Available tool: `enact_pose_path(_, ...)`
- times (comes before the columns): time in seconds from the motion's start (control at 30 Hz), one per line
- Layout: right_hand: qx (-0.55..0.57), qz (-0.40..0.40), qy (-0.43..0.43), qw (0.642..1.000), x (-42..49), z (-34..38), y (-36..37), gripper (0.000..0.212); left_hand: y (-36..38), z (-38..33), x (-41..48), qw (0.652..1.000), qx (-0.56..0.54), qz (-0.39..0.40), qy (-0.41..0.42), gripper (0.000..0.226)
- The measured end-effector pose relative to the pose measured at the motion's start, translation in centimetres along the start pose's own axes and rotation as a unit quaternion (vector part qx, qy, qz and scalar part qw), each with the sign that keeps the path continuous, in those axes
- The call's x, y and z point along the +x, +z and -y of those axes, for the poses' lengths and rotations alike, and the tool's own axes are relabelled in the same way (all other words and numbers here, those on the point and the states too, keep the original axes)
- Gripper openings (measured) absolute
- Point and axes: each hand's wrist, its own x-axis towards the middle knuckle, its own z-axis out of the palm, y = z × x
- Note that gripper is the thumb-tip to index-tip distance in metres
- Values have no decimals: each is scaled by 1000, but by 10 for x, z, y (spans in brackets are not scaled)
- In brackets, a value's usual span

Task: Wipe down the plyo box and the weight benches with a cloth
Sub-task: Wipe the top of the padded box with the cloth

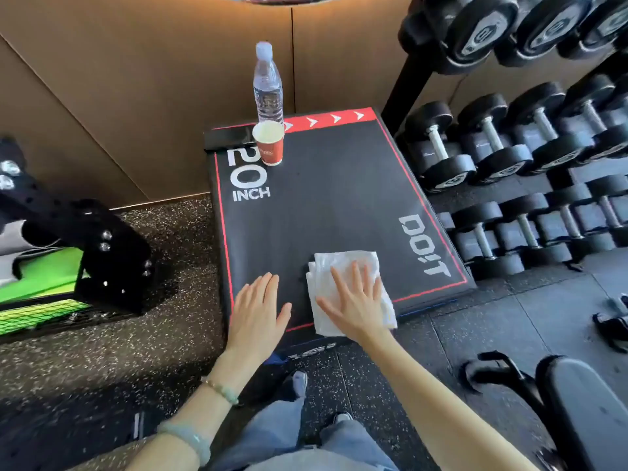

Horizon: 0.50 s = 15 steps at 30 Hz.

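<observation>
Black plyo box (323, 205) fills mid-frame, its long axis running bottom to top. One left hand (256, 311) lies flat on its lower-left edge, grip wide, holding nothing. One bottle (268, 83) and one red cup (268, 142) stand at its upper-left corner. One folded white cloth (339, 263) lies lower right under one right hand (356, 300), grip wide, fingers spread.
</observation>
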Motion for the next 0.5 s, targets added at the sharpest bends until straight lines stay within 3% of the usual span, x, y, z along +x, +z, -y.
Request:
enact_pose_path(0.1,-21,-17,3,1000,0,13,13,91,-2,11,10,1000,-13,12,5,59)
enact_pose_path(0.33,-79,-122,33,989,11,-6,17,54,5,24,21,999,-12,20,40,61)
enact_pose_path(0.5,-39,-214,25,976,14,-14,14,35,6,20,23,997,-15,28,69,59)
